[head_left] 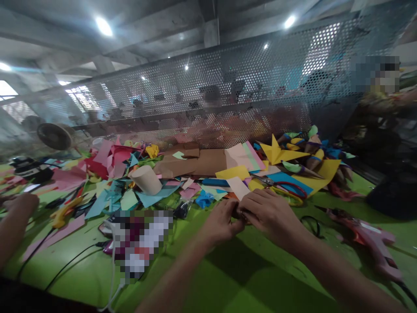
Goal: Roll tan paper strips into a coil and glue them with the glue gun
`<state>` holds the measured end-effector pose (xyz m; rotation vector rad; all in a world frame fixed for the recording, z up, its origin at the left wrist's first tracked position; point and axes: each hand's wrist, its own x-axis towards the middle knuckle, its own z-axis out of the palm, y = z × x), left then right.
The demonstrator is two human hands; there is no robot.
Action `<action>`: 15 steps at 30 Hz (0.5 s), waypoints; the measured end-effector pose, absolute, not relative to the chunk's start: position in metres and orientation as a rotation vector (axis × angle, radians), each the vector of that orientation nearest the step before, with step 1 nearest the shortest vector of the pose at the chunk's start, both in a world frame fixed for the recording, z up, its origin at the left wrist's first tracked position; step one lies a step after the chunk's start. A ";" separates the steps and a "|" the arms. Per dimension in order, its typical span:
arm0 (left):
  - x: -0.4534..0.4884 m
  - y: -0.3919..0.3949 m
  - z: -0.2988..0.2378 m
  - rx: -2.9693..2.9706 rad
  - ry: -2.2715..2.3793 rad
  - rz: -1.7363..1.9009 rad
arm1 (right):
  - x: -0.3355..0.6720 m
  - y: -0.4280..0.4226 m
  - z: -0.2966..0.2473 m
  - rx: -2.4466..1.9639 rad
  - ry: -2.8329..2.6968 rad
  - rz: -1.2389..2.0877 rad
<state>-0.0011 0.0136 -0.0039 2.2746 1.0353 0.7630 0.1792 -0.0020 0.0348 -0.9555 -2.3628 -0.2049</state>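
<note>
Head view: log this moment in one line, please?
left hand: holding dark item, mostly hidden; right hand: same item; pink glue gun: on table

I see a lime-green bench (176,265), a bright yellow paper star (275,153), brown cardboard (195,166), a beige tube (147,180), crumpled blue paper (204,199), scissors (271,182) with red and yellow handles, a dusty-pink glue gun (368,237), and a grey screen (182,95) dotted with holes.

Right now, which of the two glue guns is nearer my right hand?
The pink glue gun, on the green table right of your right hand. The yellow glue gun lies much farther off, on the left side.
</note>
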 end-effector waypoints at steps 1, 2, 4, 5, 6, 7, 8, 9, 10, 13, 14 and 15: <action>-0.002 0.014 -0.005 2.272 1.029 0.762 | 0.180 -0.001 0.035 -0.939 -2.377 -0.163; -0.003 0.015 -0.005 2.272 1.023 0.760 | 0.181 -0.001 0.036 -0.919 -2.391 -0.129; -0.004 0.016 -0.006 2.269 1.013 0.753 | 0.182 0.000 0.037 -0.881 -2.412 -0.091; -0.004 0.017 -0.006 2.266 1.010 0.752 | 0.183 0.001 0.037 -0.868 -2.419 -0.089; -0.004 0.017 -0.006 2.264 1.008 0.749 | 0.184 0.001 0.037 -0.860 -2.424 -0.097; -0.004 0.017 -0.006 2.266 1.007 0.748 | 0.184 0.002 0.037 -0.854 -2.431 -0.114; -0.004 0.016 -0.005 2.270 1.009 0.746 | 0.185 0.002 0.037 -0.852 -2.442 -0.136; -0.004 0.016 -0.005 2.277 1.011 0.745 | 0.185 0.002 0.037 -0.848 -2.455 -0.162; -0.003 0.015 -0.004 2.287 1.014 0.740 | 0.185 0.002 0.036 -0.847 -2.468 -0.184; -0.001 0.013 -0.003 2.308 1.022 0.714 | 0.184 0.002 0.036 -0.837 -2.483 -0.220; -0.001 0.012 -0.003 2.310 1.023 0.709 | 0.183 0.002 0.036 -0.832 -2.479 -0.230; 0.000 0.011 -0.002 2.311 1.024 0.707 | 0.183 0.001 0.036 -0.832 -2.470 -0.244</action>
